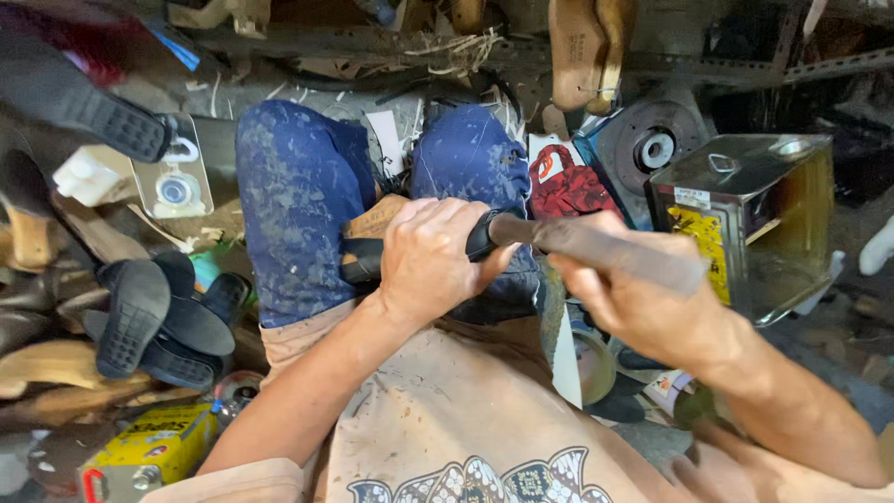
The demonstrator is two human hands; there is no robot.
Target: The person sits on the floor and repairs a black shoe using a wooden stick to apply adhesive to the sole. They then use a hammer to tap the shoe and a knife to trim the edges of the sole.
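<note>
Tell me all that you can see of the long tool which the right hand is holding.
The long tool is a dark, dull rod, metal by its look, blurred in the picture. It lies nearly level, its far end at the black shoe on the person's lap. The right hand grips its near end. The left hand holds the shoe where the tip meets it. Its working end is hidden.

Two hands are seen: a left hand (pixel 430 261) and a right hand (pixel 633 298). One long tool (pixel 596 250) is gripped. One metal can (pixel 750 219) is counted at the right, one yellow tin (pixel 149 452) at the lower left, and about four black soles (pixel 158 321) at the left.
</note>
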